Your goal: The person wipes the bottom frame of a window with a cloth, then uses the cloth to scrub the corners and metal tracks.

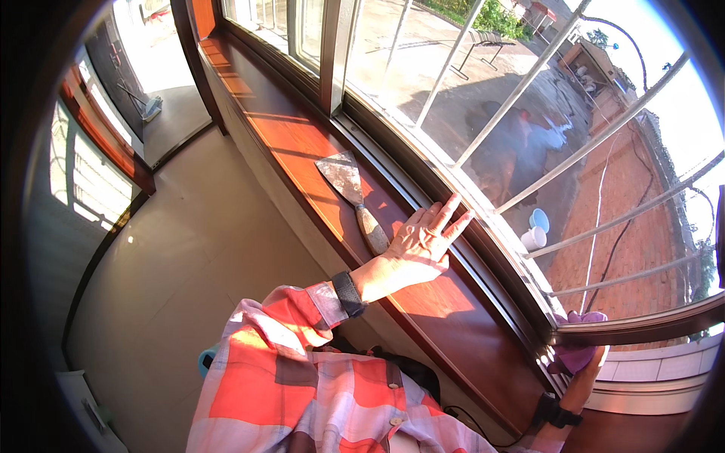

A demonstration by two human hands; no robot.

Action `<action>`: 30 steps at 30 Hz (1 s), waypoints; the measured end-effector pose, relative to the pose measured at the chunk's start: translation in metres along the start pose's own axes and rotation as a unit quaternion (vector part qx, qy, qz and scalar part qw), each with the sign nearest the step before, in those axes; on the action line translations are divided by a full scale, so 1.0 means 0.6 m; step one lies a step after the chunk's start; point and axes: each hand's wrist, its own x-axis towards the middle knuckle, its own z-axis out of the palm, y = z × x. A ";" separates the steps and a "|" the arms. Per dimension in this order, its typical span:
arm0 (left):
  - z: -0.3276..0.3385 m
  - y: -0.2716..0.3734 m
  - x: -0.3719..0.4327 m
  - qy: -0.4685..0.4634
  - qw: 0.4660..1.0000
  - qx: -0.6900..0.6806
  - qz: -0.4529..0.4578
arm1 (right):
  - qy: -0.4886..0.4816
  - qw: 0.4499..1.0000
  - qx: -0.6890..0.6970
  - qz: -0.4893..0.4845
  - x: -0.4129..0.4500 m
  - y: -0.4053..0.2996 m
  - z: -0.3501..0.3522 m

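My left hand lies with fingers apart across the dark track of the window frame, holding nothing. Beside its wrist, a putty knife with a worn wooden handle and a stained, rusty blade rests on the red-brown wooden windowsill. At lower right, my right hand grips a purple cloth against the edge of the dark-framed window sash. Part of the cloth shows above the sash's frame and part below. The cloth and sash hide most of the right hand's fingers.
White metal bars cross the window opening. Outside are a brick wall, a white bucket, a blue basin and a bench. A tiled floor lies left of the sill, leading to a doorway.
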 end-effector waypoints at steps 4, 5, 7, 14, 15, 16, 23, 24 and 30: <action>-0.009 -0.005 -0.004 0.009 1.000 -0.006 0.001 | -0.051 0.999 0.004 -0.011 0.009 0.001 0.015; -0.008 -0.008 -0.005 0.011 1.000 -0.007 0.002 | -0.049 0.999 0.002 -0.013 0.026 0.021 -0.007; -0.019 -0.007 -0.005 0.053 0.996 -0.072 0.024 | -0.069 0.996 0.044 -0.034 0.051 0.055 -0.027; -0.093 -0.058 -0.078 0.153 0.987 -0.031 -0.024 | 0.017 0.994 0.102 0.031 0.100 0.034 0.064; -0.093 -0.073 -0.092 0.176 0.983 -0.014 -0.044 | -0.021 0.995 0.092 0.038 0.115 0.044 0.065; -0.088 -0.086 -0.101 0.191 0.979 -0.015 -0.063 | -0.038 0.992 0.100 0.063 0.123 0.054 0.070; -0.072 -0.088 -0.105 0.206 0.971 0.031 -0.113 | -0.143 0.973 0.170 0.071 0.184 0.100 0.150; -0.074 -0.085 -0.103 0.208 0.971 0.034 -0.111 | -0.195 0.961 0.187 0.057 0.195 0.105 0.166; -0.076 -0.090 -0.107 0.226 0.971 0.034 -0.073 | -0.042 0.985 0.160 0.038 0.254 0.093 0.328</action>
